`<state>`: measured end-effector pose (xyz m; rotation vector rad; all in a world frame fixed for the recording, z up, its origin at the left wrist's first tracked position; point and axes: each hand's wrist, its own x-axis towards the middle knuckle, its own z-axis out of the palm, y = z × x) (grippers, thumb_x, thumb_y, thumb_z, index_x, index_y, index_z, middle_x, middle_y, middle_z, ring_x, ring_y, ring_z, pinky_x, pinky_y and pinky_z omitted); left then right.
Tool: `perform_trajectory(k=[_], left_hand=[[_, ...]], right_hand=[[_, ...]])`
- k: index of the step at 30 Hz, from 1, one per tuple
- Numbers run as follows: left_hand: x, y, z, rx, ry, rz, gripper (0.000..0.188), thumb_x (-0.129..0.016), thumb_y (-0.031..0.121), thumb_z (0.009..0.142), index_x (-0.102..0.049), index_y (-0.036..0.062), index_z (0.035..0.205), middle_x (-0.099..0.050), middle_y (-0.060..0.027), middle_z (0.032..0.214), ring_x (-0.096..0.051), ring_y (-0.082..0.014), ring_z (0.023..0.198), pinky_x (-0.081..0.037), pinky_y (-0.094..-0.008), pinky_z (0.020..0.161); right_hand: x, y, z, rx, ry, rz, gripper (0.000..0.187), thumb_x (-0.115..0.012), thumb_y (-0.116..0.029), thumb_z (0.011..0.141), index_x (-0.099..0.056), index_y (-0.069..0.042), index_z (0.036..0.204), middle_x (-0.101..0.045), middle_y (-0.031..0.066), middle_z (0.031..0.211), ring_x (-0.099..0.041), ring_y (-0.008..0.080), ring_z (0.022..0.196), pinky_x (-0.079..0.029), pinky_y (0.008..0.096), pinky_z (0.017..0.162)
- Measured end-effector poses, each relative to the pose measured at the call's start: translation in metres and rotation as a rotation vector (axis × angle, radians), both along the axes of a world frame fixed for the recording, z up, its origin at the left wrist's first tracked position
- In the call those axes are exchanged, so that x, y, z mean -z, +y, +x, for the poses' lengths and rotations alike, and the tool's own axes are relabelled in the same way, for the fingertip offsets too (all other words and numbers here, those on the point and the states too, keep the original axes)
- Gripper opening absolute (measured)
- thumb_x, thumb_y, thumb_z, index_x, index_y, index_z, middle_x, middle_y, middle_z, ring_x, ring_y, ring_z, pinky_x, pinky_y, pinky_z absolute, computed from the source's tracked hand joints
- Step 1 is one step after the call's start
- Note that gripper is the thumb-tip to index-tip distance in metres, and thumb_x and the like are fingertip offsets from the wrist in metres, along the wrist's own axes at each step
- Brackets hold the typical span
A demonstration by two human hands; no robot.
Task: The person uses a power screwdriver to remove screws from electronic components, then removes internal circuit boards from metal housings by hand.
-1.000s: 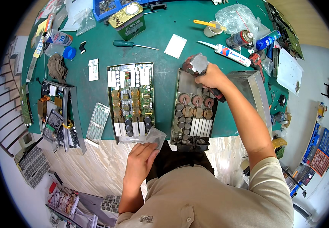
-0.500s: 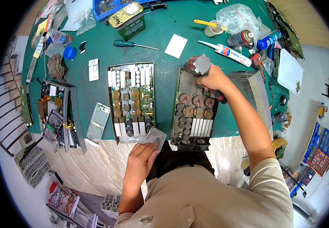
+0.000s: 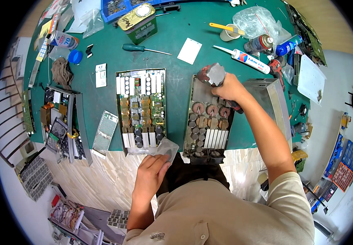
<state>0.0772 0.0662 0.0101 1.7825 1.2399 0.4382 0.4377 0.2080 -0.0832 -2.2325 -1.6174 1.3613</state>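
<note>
My right hand (image 3: 232, 87) is wrapped round a cordless drill (image 3: 212, 75), its wide grey-and-red base facing up. The drill is over the far right part of a dusty open power module (image 3: 208, 122), which has ring coils, capacitors and white blocks; its tip is hidden. My left hand (image 3: 154, 166) pinches a crumpled clear plastic bag (image 3: 168, 148), just off the near edge of a second module (image 3: 141, 110). That one looks cleaner and lies to the left, with a green board, dark capacitors and white blocks.
Left stand a perforated metal plate (image 3: 105, 134) and an upright opened unit (image 3: 64, 126). Behind lie a screwdriver (image 3: 134, 47), a white card (image 3: 190, 51), a green tin (image 3: 139, 28), a sealant tube (image 3: 250, 60) and spray cans (image 3: 259, 43). A metal casing (image 3: 268, 100) stands beside my right forearm.
The drill and my right hand have shifted slightly toward me. My left hand and the plastic bag have barely moved.
</note>
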Motion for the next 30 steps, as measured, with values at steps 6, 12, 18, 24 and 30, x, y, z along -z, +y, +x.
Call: perform_trajectory(k=[6, 12, 18, 24, 30], left_hand=[[0.0, 0.0, -0.002, 0.018, 0.0, -0.016, 0.023, -0.077, 0.0, 0.084, -0.072, -0.004, 0.106, -0.073, -0.0168, 0.101, -0.066, -0.0355, 0.088, -0.055, -0.0421, 0.079], [0.0, 0.001, 0.001, -0.014, 0.006, -0.022, 0.02, -0.078, 0.002, 0.084, -0.074, -0.0024, 0.103, -0.075, -0.0155, 0.098, -0.068, -0.0349, 0.087, -0.055, -0.0403, 0.079], [0.001, 0.001, 0.0, -0.014, 0.012, -0.024, 0.021, -0.078, 0.002, 0.084, -0.074, -0.0022, 0.103, -0.075, -0.0155, 0.099, -0.068, -0.0347, 0.088, -0.055, -0.0403, 0.079], [0.0, 0.002, 0.001, -0.016, 0.01, -0.028, 0.02, -0.078, 0.001, 0.084, -0.074, -0.0024, 0.103, -0.075, -0.0153, 0.099, -0.068, -0.0345, 0.087, -0.055, -0.0401, 0.079], [0.001, 0.003, 0.0, -0.016, 0.008, -0.025, 0.021, -0.079, 0.002, 0.084, -0.074, -0.0028, 0.104, -0.075, -0.0153, 0.098, -0.067, -0.0343, 0.085, -0.054, -0.0403, 0.078]], right_hand=[[0.003, -0.009, 0.003, 0.125, 0.069, 0.012, 0.042, -0.082, -0.019, 0.07, -0.07, 0.001, 0.105, -0.073, 0.0196, 0.089, -0.073, 0.0345, 0.085, -0.057, 0.0417, 0.079], [0.003, -0.009, 0.004, 0.165, 0.09, -0.044, 0.042, -0.081, -0.018, 0.071, -0.069, 0.001, 0.107, -0.074, 0.0191, 0.09, -0.072, 0.0345, 0.083, -0.057, 0.0415, 0.079], [0.002, -0.013, 0.004, 0.153, 0.084, 0.006, 0.043, -0.081, -0.018, 0.071, -0.07, 0.0, 0.108, -0.075, 0.019, 0.095, -0.072, 0.0343, 0.086, -0.057, 0.0411, 0.081], [0.002, -0.009, 0.002, 0.092, 0.057, -0.011, 0.04, -0.079, -0.006, 0.076, -0.062, 0.003, 0.111, -0.068, 0.0074, 0.081, -0.066, 0.0161, 0.061, -0.054, 0.035, 0.058], [0.002, -0.014, 0.003, 0.132, 0.072, -0.012, 0.043, -0.081, -0.014, 0.073, -0.068, 0.001, 0.112, -0.073, 0.0153, 0.092, -0.071, 0.0274, 0.079, -0.056, 0.0393, 0.074]])
